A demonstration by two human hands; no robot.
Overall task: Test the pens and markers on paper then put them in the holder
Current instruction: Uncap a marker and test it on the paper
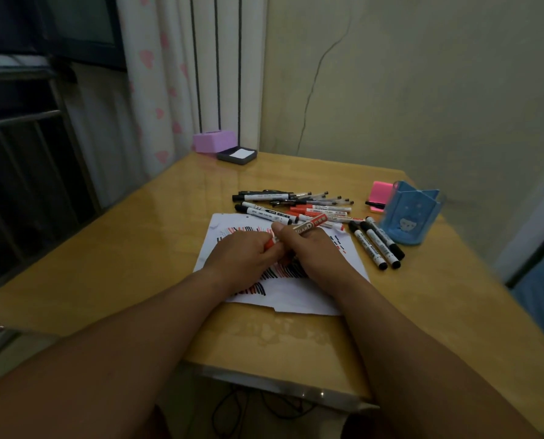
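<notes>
- Progress, paper (299, 297): the sheet lies flat at the centre of the worktop (121, 264) and is already covered with rows of red and black strokes. Testing is judged well under way.
- Red marker (308, 228): held over the far half of the paper by both hands, with the barrel pointing far-right. It is being uncapped or recapped; which cannot be told.
- Left hand (248, 258): fingers curled round the orange-red near end of the marker.
- Right hand (315, 251): wrapped round the barrel, thumb on top.
- Holder (410, 213): blue and upright at the right of the worktop, well apart from the hands. Nothing shows above its rim, so putting away is judged not yet begun.
- Heap of pens and markers (292, 204): lies loose just beyond the paper's far edge, with several overlapping.
- Three black markers (378, 245): lie side by side between the paper and the holder. These and the heap remain to be housed.
- Edges: the near worktop edge runs under the forearms. The right edge passes close by the holder, and the wall (422, 90) stands close at far and right.
- Open room: there is broad bare surface left of the paper. The way right to the holder crosses the three black markers, so a lifted carry is judged safer than a slide.
- Sundries: a pink note pad (379, 191) sits just beside the holder. A purple box (213, 141) and a dark tray (237, 155) sit at the far-left corner.
</notes>
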